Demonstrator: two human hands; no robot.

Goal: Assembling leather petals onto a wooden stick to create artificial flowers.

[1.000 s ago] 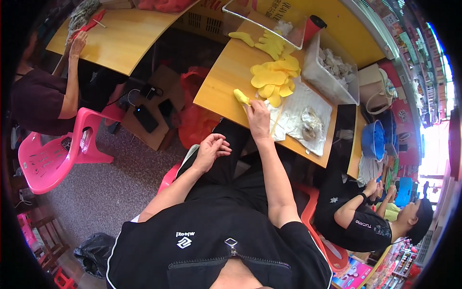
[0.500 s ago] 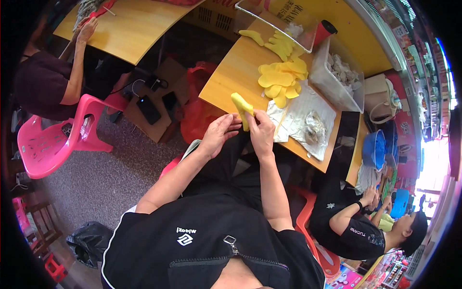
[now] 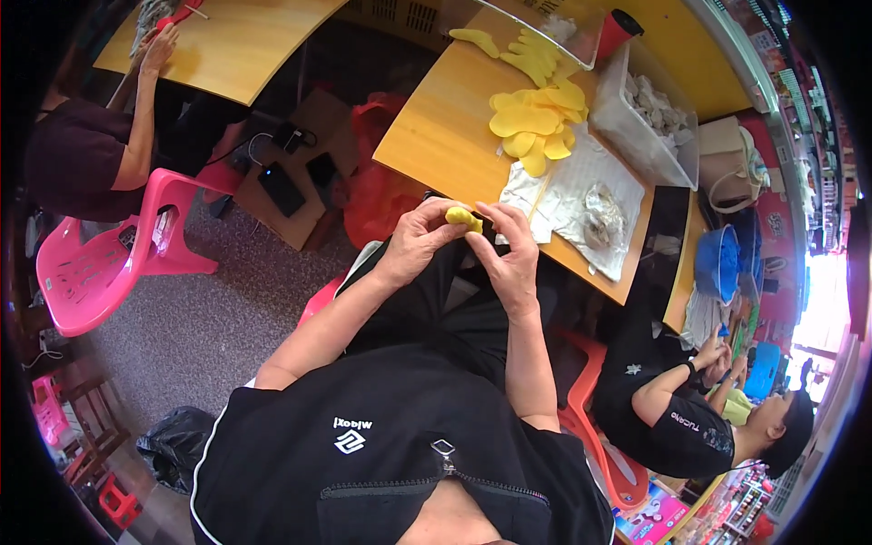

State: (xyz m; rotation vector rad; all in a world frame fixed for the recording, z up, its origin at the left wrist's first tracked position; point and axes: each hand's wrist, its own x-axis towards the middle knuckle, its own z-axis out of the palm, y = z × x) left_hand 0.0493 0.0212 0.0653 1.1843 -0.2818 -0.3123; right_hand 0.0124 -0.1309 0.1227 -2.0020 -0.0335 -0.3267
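Observation:
A small yellow soft piece [image 3: 461,218], seen nearly end-on, is held up in front of my lap near the table's front edge. My left hand [image 3: 420,243] pinches its left side between thumb and fingers. On its other side, my right hand [image 3: 510,263] has thumb and forefinger curled against its right end. The fingers cover part of the piece. Beyond my hands, a heap of flat yellow oval pieces [image 3: 536,123] lies on the wooden table [image 3: 436,118], with narrower yellow finger-like pieces [image 3: 530,59] behind it.
A white cloth [image 3: 568,209] with a crumpled clear plastic bag [image 3: 599,218] covers the table's right side. A translucent bin [image 3: 645,118] of whitish scraps stands behind. Red bags [image 3: 372,200] hang left of the table. Other people sit at left and right; a pink chair [image 3: 100,263] stands left.
The yellow piece has tipped from upright to nearly end-on and come lower. My left hand has moved right and taken hold of it; my right hand has shifted slightly right and turned.

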